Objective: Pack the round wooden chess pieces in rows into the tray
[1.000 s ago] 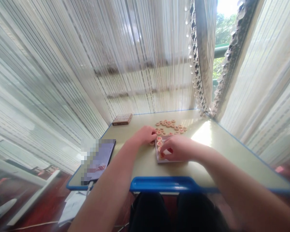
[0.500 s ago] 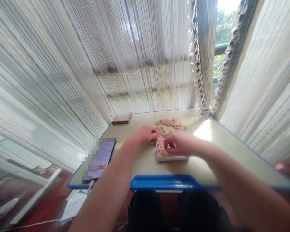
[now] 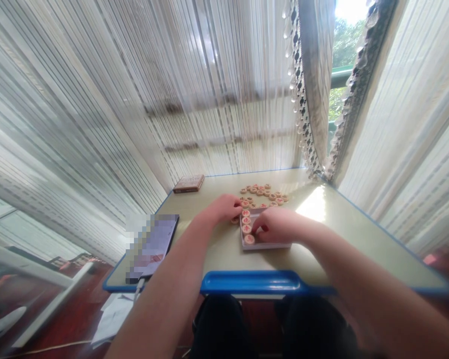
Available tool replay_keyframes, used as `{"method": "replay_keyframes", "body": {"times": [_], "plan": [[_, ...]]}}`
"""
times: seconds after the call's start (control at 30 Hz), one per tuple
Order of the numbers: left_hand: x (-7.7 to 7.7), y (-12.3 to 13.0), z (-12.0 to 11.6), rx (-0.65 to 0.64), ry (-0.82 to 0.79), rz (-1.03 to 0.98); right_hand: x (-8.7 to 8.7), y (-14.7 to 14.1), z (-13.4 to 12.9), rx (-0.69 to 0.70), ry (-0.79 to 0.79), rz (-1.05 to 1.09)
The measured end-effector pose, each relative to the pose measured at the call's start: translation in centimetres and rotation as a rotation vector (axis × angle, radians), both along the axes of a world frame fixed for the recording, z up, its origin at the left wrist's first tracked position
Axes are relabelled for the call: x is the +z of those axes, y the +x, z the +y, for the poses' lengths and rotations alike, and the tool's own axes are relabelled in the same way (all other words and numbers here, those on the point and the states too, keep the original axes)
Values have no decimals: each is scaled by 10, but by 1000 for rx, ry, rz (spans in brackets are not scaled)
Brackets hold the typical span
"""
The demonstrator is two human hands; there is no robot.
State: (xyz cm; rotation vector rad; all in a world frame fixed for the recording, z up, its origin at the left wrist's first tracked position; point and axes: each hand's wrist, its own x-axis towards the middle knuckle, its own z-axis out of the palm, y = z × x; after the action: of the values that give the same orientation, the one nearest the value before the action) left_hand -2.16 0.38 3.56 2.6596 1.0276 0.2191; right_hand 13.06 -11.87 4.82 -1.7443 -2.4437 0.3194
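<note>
A shallow white box (image 3: 266, 245) lies on the table near me, with a column of round wooden Chinese chess pieces (image 3: 247, 229) with red characters along its left side. My right hand (image 3: 279, 225) reaches into it, fingers curled down and fingertips close beside the column. Whatever may be between those fingertips is hidden. At the box's upper left corner, the bent fingers of my left hand (image 3: 227, 207) rest against the rim. Partly under that hand lies another chess piece (image 3: 235, 220), outside the box.
Several loose chess pieces (image 3: 261, 192) lie scattered beyond the box. A flat brown box (image 3: 189, 183) sits at the far left corner. A tablet (image 3: 155, 247) with a cable lies at the table's left edge. A blue tray (image 3: 251, 282) runs along the near edge. Curtains (image 3: 224, 99) hang behind.
My right hand has lowered slightly, its fingertips now deeper in the box beside the column. The left hand stays at the corner. The view has shifted slightly.
</note>
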Motion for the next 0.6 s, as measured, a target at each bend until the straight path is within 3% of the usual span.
{"method": "replay_keyframes", "body": {"times": [0.27,0.6], "plan": [[3,1,-3,-2,17,11,-3,3,1,-7,27,-27],[7,2,-7,-2,11,8,-2,0,-4,88,12,28]]}}
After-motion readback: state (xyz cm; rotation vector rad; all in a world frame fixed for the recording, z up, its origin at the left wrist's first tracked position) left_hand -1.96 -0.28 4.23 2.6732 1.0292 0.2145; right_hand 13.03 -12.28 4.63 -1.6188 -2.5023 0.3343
